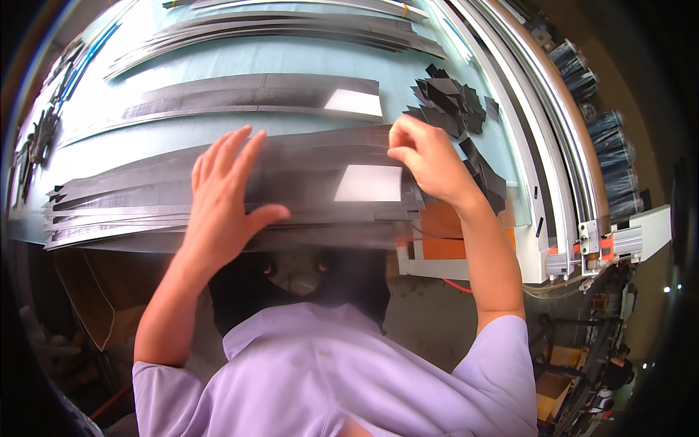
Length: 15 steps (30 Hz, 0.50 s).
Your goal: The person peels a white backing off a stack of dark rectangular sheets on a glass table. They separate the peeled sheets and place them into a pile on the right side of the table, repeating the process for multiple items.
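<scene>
A pile of long dark grey strips (145, 182) lies along the near edge of the pale blue table, its layers fanned out at the left end. My left hand (229, 193) is over the middle of the pile, fingers spread and thumb apart, holding nothing; whether it touches the strip below cannot be made out. At the pile's far right corner, the thumb and bent fingers of my right hand (431, 156) pinch the end of the top dark strip (320, 149). A white rectangle (369, 183) shows on the pile near that end.
Beyond the pile lies another dark strip (262, 91), with a further stack of strips (291, 28) behind it. Small dark offcuts (448, 102) are heaped at the right. A white metal rail (531, 131) borders the table's right side. A cardboard box (105, 291) stands below, left.
</scene>
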Each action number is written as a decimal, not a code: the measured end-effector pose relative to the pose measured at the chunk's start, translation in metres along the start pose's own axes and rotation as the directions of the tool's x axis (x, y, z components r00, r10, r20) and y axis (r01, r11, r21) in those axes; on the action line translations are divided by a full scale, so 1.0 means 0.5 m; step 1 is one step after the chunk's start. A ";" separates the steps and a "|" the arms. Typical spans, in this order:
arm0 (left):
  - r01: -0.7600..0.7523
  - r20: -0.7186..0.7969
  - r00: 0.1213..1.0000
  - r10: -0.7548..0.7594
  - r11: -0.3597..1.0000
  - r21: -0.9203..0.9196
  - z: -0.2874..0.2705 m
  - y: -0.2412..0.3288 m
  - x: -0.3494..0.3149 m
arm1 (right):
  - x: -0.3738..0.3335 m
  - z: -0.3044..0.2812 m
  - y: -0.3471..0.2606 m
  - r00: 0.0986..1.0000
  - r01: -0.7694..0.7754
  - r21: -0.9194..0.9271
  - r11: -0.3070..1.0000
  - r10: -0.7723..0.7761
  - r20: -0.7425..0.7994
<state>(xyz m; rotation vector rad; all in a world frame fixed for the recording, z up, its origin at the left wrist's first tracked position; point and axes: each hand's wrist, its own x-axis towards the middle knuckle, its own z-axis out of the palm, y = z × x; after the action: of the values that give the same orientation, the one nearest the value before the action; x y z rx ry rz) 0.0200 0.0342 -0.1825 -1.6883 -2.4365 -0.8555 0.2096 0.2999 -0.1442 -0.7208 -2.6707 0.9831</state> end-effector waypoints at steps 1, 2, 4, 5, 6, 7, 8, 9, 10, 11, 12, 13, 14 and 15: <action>0.001 0.001 1.000 -0.001 1.000 -0.001 -0.013 -0.016 0.010 | -0.013 -0.002 -0.009 0.993 0.081 0.031 0.996 -0.077 -0.094; -0.009 -0.031 0.999 0.008 1.000 -0.026 -0.029 -0.034 0.019 | -0.019 -0.005 -0.008 0.984 0.122 0.129 0.984 -0.103 -0.145; -0.004 -0.043 0.999 0.001 0.998 -0.058 -0.063 -0.082 0.031 | -0.038 -0.001 -0.040 0.941 0.251 0.274 0.928 -0.168 -0.294; 0.028 0.030 0.999 -0.025 0.995 -0.097 -0.086 -0.110 0.037 | -0.044 0.001 -0.050 0.912 0.320 0.269 0.908 -0.219 -0.345; 0.054 0.105 0.994 -0.039 0.988 -0.142 -0.104 -0.135 0.046 | -0.053 0.000 -0.060 0.878 0.381 0.252 0.890 -0.263 -0.399; 0.116 0.117 0.989 -0.090 0.963 -0.242 -0.123 -0.146 0.048 | -0.055 -0.001 -0.069 0.838 0.447 0.242 0.861 -0.309 -0.449; 0.077 0.119 0.992 -0.046 0.960 -0.270 -0.137 -0.168 0.049 | -0.053 -0.005 -0.076 0.818 0.476 0.224 0.850 -0.334 -0.468; 0.131 0.173 0.982 -0.079 0.940 -0.315 -0.151 -0.184 0.051 | -0.050 -0.009 -0.081 0.798 0.502 0.207 0.840 -0.357 -0.485; 0.186 0.227 0.968 -0.109 0.916 -0.355 -0.164 -0.192 0.053 | -0.046 -0.014 -0.086 0.778 0.527 0.191 0.828 -0.380 -0.500; 0.216 0.248 0.960 -0.130 0.908 -0.360 -0.175 -0.192 0.053 | -0.042 -0.019 -0.088 0.771 0.528 0.179 0.830 -0.380 -0.511; 0.227 0.299 0.947 -0.121 0.909 -0.350 -0.184 -0.195 0.057 | -0.035 -0.028 -0.085 0.778 0.535 0.230 0.813 -0.367 -0.510; 0.238 0.349 0.930 -0.113 0.910 -0.340 -0.194 -0.202 0.062 | -0.028 -0.033 -0.084 0.775 0.551 0.287 0.784 -0.352 -0.525; 0.250 0.397 0.911 -0.106 0.911 -0.329 -0.204 -0.207 0.065 | -0.019 -0.037 -0.082 0.773 0.565 0.342 0.751 -0.337 -0.538; 0.321 0.427 0.893 -0.139 0.863 -0.390 -0.213 -0.211 0.069 | -0.013 -0.044 -0.076 0.768 0.564 0.332 0.756 -0.333 -0.547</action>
<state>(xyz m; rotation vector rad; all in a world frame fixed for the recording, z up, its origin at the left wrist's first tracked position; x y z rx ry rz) -0.1140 -0.0127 -0.1237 -1.8748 -2.9351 -1.3279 0.2088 0.2838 -0.1029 -0.1249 -1.9185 1.0957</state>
